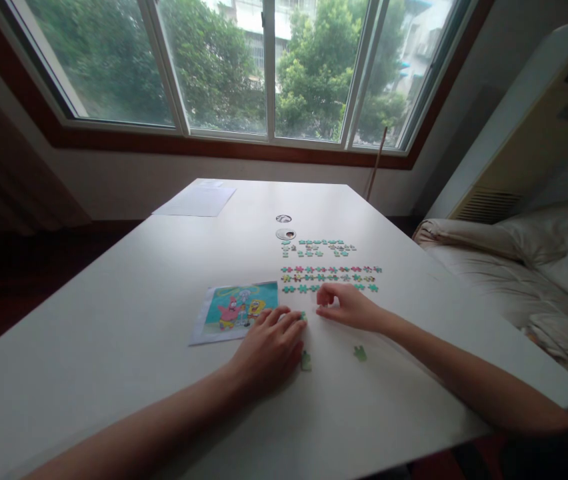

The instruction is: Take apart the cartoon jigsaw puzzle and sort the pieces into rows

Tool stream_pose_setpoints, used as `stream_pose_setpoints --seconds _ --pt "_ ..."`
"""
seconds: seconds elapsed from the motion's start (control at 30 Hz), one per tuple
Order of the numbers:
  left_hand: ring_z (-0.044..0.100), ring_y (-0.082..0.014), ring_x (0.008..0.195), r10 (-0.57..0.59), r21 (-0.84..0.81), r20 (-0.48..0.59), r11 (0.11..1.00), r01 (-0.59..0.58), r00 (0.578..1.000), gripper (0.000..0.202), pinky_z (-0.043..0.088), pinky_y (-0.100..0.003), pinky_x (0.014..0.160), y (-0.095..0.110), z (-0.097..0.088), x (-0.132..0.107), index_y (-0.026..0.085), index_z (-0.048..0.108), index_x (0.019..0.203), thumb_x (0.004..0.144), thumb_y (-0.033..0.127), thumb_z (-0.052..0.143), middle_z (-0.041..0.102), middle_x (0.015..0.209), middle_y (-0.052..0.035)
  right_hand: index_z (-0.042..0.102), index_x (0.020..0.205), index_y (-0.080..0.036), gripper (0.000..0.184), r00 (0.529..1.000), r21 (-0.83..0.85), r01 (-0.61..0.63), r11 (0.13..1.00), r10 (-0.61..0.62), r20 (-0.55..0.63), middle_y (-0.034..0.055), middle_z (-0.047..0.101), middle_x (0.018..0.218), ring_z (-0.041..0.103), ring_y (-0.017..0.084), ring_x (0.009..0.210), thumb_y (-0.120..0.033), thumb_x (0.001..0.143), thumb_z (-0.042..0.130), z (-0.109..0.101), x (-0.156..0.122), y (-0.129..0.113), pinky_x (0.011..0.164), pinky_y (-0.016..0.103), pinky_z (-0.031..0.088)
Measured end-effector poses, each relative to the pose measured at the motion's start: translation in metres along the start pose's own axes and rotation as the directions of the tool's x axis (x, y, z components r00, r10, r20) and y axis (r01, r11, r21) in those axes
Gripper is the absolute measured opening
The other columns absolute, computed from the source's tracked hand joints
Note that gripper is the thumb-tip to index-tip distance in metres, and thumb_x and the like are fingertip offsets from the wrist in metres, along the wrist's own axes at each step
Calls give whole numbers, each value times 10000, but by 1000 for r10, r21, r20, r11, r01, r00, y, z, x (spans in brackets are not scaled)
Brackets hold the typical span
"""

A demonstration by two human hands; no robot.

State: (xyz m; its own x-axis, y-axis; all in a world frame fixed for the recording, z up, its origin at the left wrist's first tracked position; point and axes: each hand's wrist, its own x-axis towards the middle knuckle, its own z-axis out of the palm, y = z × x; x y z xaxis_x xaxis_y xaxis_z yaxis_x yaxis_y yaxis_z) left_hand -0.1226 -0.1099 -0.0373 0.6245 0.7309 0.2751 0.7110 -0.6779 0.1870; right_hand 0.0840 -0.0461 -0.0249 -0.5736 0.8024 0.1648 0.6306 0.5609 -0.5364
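My left hand (275,339) rests palm down on the table, fingers stretched out. Its fingertips touch a small green jigsaw piece (303,316) and its side covers part of a picture card (229,312) with cartoon figures. Another green jigsaw piece (306,361) lies by the left thumb. My right hand (348,307) is curled just below the bottom row of jigsaw pieces (304,289), thumb and forefinger bent toward each other; whatever they hold, if anything, is hidden. Below the right wrist lies a loose green jigsaw piece (360,353).
Further rows of jigsaw pieces (334,269) and a smaller group (319,247) lie beyond my hands on the white table (129,300). Two round objects (285,234) sit behind them. Papers (197,201) lie at the far left, and a sofa (489,267) stands right of the table.
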Motion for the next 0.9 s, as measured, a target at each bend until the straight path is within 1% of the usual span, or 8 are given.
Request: stream_pose_setpoints --seconds 0.07,0.17,0.27,0.33,0.4,0.47,0.73,0.9 --pt "409 -250 1082 13 -1 -4 1000 -13 1000 283 346 -433 907 -1 0 0 190 521 1071 800 185 441 546 1147 -60 560 744 -175 135 998 -86 3 996 -8 -55 13 604 720 522 139 696 -309 747 574 2 -7 -1 668 263 372" --pt "416 -248 1080 24 -5 -5 1000 -24 1000 292 350 -432 906 -3 2 -1 188 519 1078 794 187 452 544 1154 -61 577 770 -180 142 994 -163 45 986 -60 -88 28 618 760 520 153 743 -307 800 521 -7 -12 7 732 297 356" --pt "420 -252 1082 35 -8 14 999 -35 999 313 349 -443 908 -5 3 -2 185 503 1111 805 197 434 528 1184 -63 599 874 -192 142 990 -164 137 977 -141 -16 40 619 812 519 156 796 -269 827 490 -15 -16 14 768 299 351" --pt "418 -253 1088 40 -10 27 999 -40 999 319 348 -446 910 -5 3 -1 185 495 1124 815 204 419 521 1196 -61 606 940 -214 176 982 -165 187 968 -181 48 46 612 865 514 163 839 -300 815 515 -16 -19 14 784 302 347" --pt "416 -251 1093 35 -9 28 999 -35 999 316 349 -444 913 -4 3 -1 185 495 1123 819 207 414 519 1200 -61 612 952 -231 210 978 -165 203 965 -191 87 46 605 897 507 169 856 -344 785 555 -14 -21 11 788 304 346" --pt "414 -248 1097 26 -8 20 1000 -26 999 313 351 -442 915 -4 2 0 185 498 1120 818 208 417 518 1201 -63 618 928 -232 215 979 -158 195 968 -182 92 41 601 899 501 173 865 -359 756 588 -10 -21 8 793 305 346" --pt "429 -247 1074 30 -5 -4 1000 -30 1000 282 365 -436 901 -4 3 0 174 526 1071 801 199 447 543 1163 -67 576 823 -192 176 991 -94 123 988 -117 70 29 598 853 498 170 861 -305 706 643 -4 -19 8 771 289 364" --pt "448 -236 1048 74 -26 -29 997 -74 997 308 381 -420 893 -5 4 0 180 518 1092 791 189 454 550 1145 -71 567 762 -190 53 996 -30 87 996 -88 -28 -4 610 739 510 127 710 -231 741 593 8 -18 0 677 246 375"
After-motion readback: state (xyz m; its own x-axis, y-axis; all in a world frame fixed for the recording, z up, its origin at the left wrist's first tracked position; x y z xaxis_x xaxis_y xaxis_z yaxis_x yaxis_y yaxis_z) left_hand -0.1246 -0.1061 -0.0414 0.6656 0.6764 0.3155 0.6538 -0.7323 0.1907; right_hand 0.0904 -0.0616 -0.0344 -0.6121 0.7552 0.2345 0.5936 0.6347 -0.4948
